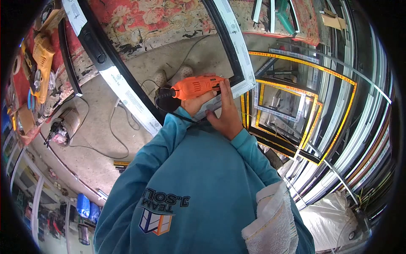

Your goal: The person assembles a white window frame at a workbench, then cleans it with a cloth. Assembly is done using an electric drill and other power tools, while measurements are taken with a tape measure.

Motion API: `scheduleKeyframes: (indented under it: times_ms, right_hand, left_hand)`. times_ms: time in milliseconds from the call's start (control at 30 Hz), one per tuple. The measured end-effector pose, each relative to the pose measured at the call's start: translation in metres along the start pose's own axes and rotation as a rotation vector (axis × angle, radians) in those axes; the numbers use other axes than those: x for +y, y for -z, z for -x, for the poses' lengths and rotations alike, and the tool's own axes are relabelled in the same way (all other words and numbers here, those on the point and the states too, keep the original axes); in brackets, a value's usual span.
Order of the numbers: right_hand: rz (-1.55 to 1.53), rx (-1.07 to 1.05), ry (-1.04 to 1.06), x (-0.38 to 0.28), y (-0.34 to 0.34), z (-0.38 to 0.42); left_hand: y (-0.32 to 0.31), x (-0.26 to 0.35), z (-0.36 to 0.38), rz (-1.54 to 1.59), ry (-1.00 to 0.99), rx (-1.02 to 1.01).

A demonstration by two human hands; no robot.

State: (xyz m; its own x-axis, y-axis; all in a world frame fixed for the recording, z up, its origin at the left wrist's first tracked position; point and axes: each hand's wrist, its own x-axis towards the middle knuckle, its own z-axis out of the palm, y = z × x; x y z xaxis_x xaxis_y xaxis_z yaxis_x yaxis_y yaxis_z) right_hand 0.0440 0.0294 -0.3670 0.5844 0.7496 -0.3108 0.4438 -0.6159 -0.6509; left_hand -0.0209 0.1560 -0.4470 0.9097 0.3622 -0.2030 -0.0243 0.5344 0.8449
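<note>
An orange corded power tool (196,86), apparently a drill, lies crosswise over the corner of a large black frame (241,46) covered with white printed film. My left hand (194,103) is closed round the tool from below, its wrist close to the black end. At the tool's right end, the fingers of my right hand (227,114) stretch forward against the tool and the frame, with the thumb apart. What lies under those fingertips is hidden. The frame's other long bar (122,91) runs diagonally at left.
A worn floral-covered table (160,25) supports the frame. Another power tool (42,63) lies at far left, a green tool (285,17) at upper right. Yellow-taped frames (338,74) and long profiles (363,139) stand at right. A bucket (65,125) and cables (112,122) occupy the floor.
</note>
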Motion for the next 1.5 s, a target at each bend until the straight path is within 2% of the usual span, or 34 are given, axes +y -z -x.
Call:
scheduleKeyframes:
  times_ms: [133, 300, 400, 633, 900, 1233, 1300, 1500]
  right_hand:
    - [0.021, 0.030, 0.009, 0.003, 0.000, 0.001]
    - [0.022, -0.003, 0.024, 0.001, 0.005, 0.000]
    - [0.015, 0.015, 0.006, 0.003, 0.004, 0.000]
    - [-0.013, 0.026, 0.017, 0.007, 0.005, 0.000]
    - [-0.006, -0.001, 0.000, 0.005, 0.007, -0.001]
    - [-0.004, -0.010, -0.005, 0.005, 0.009, -0.002]
    - [-0.013, -0.021, -0.004, 0.005, 0.010, -0.002]
    - [-0.013, -0.030, -0.007, 0.004, 0.011, -0.003]
  left_hand:
    - [-0.006, 0.001, 0.001, -0.025, 0.072, 0.010]
    - [-0.001, -0.001, 0.002, -0.095, -0.068, -0.003]
    - [-0.006, 0.003, 0.003, -0.021, 0.055, 0.030]
    - [-0.006, 0.003, 0.002, -0.017, 0.009, 0.055]
    - [-0.004, 0.013, 0.001, -0.114, 0.057, 0.036]
    - [-0.004, 0.010, 0.003, -0.026, 0.067, 0.062]
    - [-0.004, 0.010, 0.004, -0.022, 0.129, 0.056]
    - [-0.003, -0.002, 0.004, -0.077, 0.051, 0.069]
